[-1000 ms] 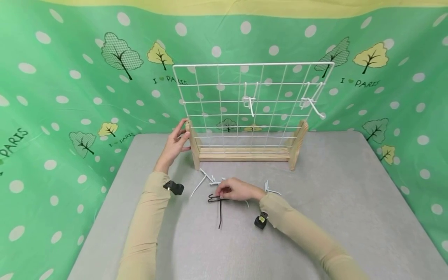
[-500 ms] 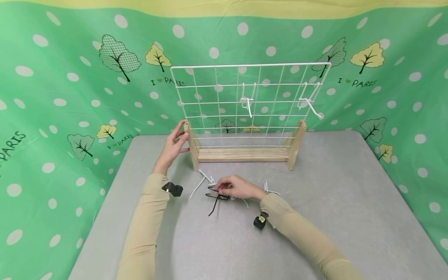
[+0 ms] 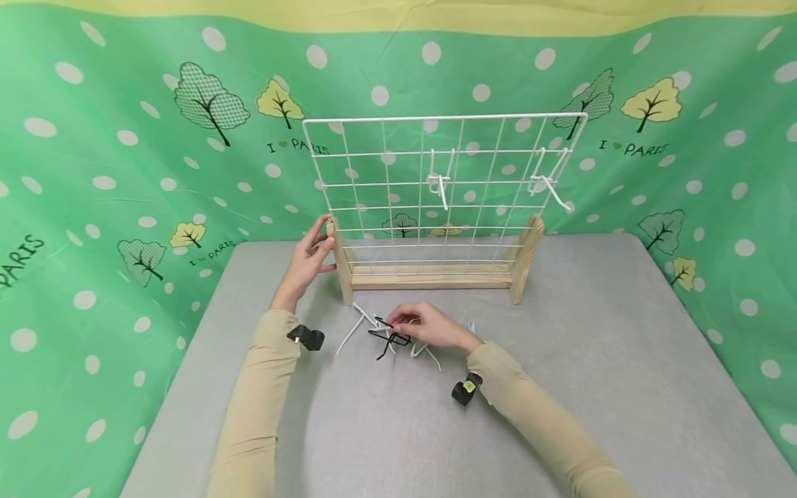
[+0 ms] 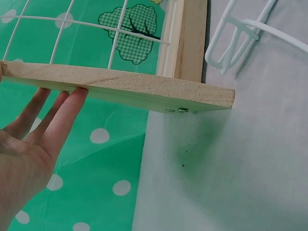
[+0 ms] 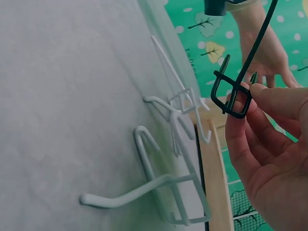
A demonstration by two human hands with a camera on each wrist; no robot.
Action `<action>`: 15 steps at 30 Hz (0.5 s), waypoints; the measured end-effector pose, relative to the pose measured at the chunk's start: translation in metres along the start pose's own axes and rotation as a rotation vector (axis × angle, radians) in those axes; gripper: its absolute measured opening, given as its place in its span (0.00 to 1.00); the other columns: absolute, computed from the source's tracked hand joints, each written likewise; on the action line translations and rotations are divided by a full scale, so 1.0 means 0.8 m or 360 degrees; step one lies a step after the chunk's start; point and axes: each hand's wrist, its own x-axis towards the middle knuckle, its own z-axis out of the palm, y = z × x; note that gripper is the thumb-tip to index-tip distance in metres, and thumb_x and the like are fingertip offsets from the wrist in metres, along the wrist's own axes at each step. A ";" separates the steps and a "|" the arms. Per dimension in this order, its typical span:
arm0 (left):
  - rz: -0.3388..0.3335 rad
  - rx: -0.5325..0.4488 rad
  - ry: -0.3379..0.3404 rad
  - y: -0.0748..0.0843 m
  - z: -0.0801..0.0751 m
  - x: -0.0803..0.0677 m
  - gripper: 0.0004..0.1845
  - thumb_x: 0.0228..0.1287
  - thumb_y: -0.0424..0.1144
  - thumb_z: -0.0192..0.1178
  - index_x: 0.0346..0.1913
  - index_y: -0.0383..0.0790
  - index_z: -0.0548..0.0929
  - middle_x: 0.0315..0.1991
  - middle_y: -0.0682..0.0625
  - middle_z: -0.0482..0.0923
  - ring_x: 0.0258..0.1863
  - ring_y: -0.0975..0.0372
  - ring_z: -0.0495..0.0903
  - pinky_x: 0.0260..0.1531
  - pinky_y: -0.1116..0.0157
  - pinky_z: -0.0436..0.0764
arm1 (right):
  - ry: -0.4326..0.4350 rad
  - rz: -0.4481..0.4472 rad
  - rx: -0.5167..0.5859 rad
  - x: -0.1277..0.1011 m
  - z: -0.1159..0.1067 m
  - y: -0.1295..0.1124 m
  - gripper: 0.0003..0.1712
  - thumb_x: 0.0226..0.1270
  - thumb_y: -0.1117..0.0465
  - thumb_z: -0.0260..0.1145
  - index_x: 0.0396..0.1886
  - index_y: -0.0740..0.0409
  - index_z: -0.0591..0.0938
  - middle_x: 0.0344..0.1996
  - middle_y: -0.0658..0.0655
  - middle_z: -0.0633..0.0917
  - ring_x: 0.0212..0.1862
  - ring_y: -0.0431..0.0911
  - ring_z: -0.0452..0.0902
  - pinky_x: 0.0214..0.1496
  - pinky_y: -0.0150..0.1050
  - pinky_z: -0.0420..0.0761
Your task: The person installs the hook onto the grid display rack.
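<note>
Hook (image 5: 236, 85), black and thin, sat pinched between the thumb and fingers of your right hand (image 3: 432, 325), raised over the table (image 3: 373, 429) in front of the rack (image 3: 429, 280). Your fingertips gripped its looped wire base, leaving the stem jutting free. Your left hand (image 3: 305, 259) grasped no hook; its extended fingers rested against the outer face of the side post (image 4: 125, 82). White hooks (image 5: 139, 191) lay close by on the table, while two hung hooks (image 3: 443, 190) were on the grid (image 3: 445, 117).

By its look, the piece you held was light and stiff, unlikely to bend or break in your fingers. Its smooth coating may have offered little friction, and so slim a wire could have rolled under a loose pinch. The base seemed your best hold: a grip at the stem's tip would probably have let it swing, and its prongs could have snagged neighbouring wire.
</note>
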 end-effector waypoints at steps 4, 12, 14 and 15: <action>0.0015 -0.0006 0.0008 -0.001 0.000 0.000 0.30 0.77 0.36 0.47 0.76 0.42 0.51 0.67 0.28 0.58 0.63 0.36 0.63 0.48 0.38 0.76 | 0.0056 0.0025 0.0033 -0.001 -0.004 -0.003 0.10 0.67 0.71 0.62 0.46 0.72 0.82 0.37 0.57 0.85 0.39 0.42 0.79 0.45 0.35 0.82; 0.0024 -0.0010 0.0008 -0.003 -0.001 0.001 0.30 0.77 0.36 0.47 0.76 0.41 0.51 0.66 0.28 0.59 0.62 0.36 0.64 0.48 0.37 0.76 | 0.0216 0.0071 0.0141 -0.001 -0.016 -0.007 0.10 0.67 0.71 0.62 0.46 0.74 0.81 0.37 0.60 0.84 0.40 0.44 0.80 0.45 0.36 0.83; 0.0023 -0.0012 0.0005 -0.003 0.000 0.001 0.30 0.76 0.36 0.47 0.76 0.41 0.51 0.66 0.27 0.59 0.62 0.36 0.64 0.48 0.37 0.76 | 0.0251 0.0069 0.0173 0.000 -0.018 -0.009 0.10 0.67 0.72 0.61 0.46 0.75 0.81 0.37 0.62 0.85 0.41 0.45 0.80 0.45 0.36 0.83; 0.0023 -0.0011 0.0002 -0.003 0.000 0.002 0.30 0.77 0.36 0.47 0.76 0.41 0.51 0.66 0.27 0.58 0.63 0.36 0.64 0.48 0.37 0.76 | 0.0265 0.0070 0.0185 0.000 -0.020 -0.010 0.10 0.67 0.73 0.61 0.46 0.75 0.81 0.37 0.62 0.85 0.41 0.45 0.80 0.46 0.37 0.83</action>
